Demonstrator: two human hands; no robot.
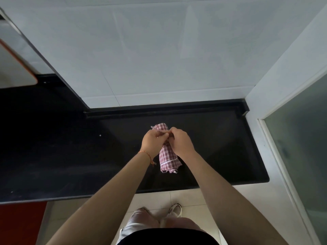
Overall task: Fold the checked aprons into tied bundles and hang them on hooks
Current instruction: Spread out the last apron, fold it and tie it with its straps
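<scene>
- Head view looks down on a black counter [221, 138] set against a pale tiled wall [159, 50].
- Apron [167, 159], red-and-white checked, lies rolled into a bundle on the counter, near its middle, long axis running away from the person; its far end shows beyond the knuckles, its near end is frayed and loose.
- White trim crosses the roll near its near end.
- Left hand [153, 143] sits over the left side of the roll, fingers curled, pinching something thin at the top of the bundle, most likely a tie; the strand itself is too small to make out.
- Right hand [180, 141] meets it from the other side, fingers curled in and pinching at the same spot; the fingertips of both hands touch.
- Thread band [146, 153], orange, circles the left wrist.
- Frosted glass door [300, 147] stands at the right of the counter.
- White cupboard [14, 55] with an orange edge hangs at upper left.
- Floor [155, 198] is pale tile; a white shoe [175, 209] shows below the counter edge.
</scene>
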